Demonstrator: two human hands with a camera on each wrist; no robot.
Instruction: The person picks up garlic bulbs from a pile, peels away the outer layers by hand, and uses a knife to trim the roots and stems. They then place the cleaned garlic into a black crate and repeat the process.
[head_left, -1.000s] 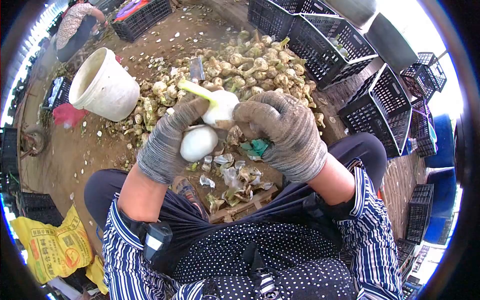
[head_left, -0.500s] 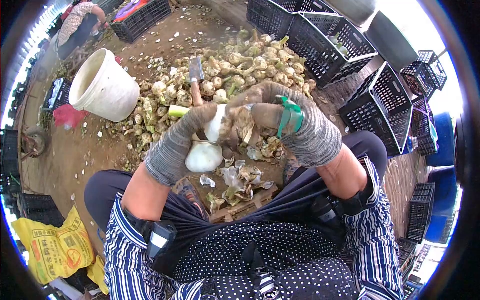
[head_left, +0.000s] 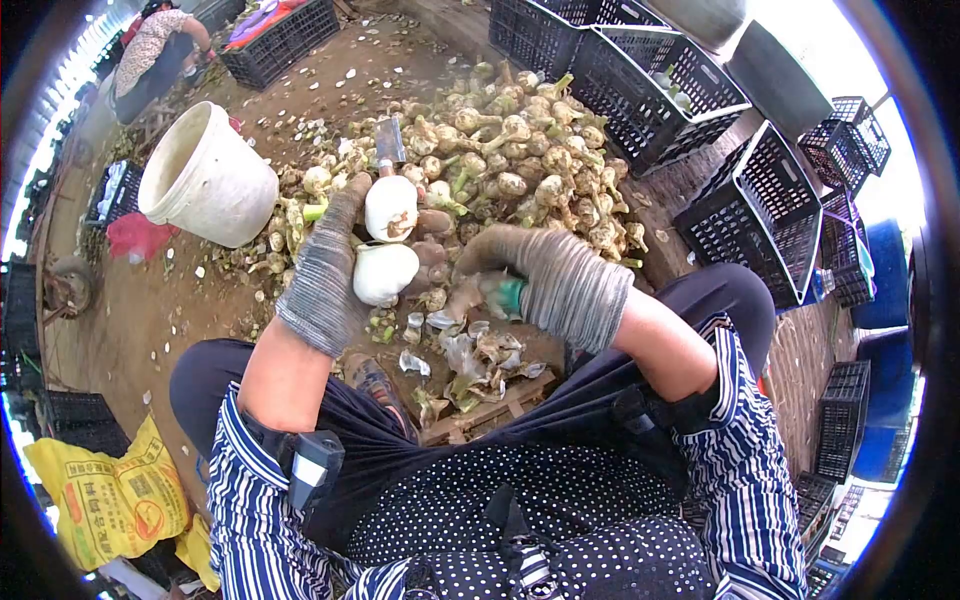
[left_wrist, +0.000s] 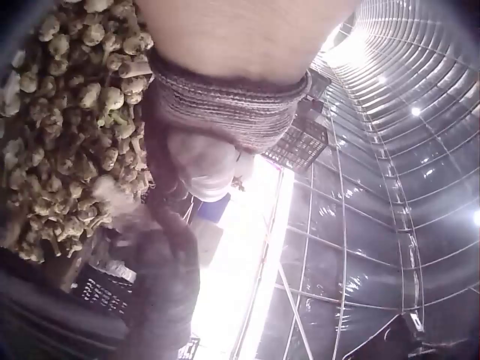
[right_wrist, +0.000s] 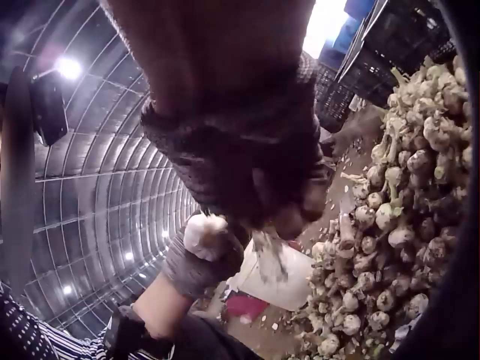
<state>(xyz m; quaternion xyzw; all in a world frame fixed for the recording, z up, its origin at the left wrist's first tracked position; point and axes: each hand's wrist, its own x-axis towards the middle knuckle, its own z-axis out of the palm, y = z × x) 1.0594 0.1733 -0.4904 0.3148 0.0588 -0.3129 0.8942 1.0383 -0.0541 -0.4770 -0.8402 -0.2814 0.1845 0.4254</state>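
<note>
My gloved left hand [head_left: 325, 275] holds two white garlic bulbs, an upper one [head_left: 391, 209] with its brownish root end facing up and a lower one [head_left: 385, 274] against the palm. A green stem end [head_left: 314, 212] sticks out past the left thumb. To the right and a little apart, my gloved right hand [head_left: 555, 280] has its fingers curled downward, with green wrapping [head_left: 508, 296] on a digit. Loose garlic skin [right_wrist: 268, 253] hangs from the right fingertips in the right wrist view. Just beyond the upper bulb, a flat metal blade [head_left: 390, 140] lies on the pile.
A large heap of untrimmed garlic [head_left: 510, 150] lies ahead. Shed skins [head_left: 480, 355] litter the ground between my legs. A white bucket [head_left: 225, 190] stands at left, black crates [head_left: 750, 215] at right, a yellow sack [head_left: 115, 495] at lower left. Another person [head_left: 150, 60] crouches far left.
The right hand has pulled skin off the upper bulb and drawn away from it, to the right and down. The left hand has turned the upper bulb so its root end shows.
</note>
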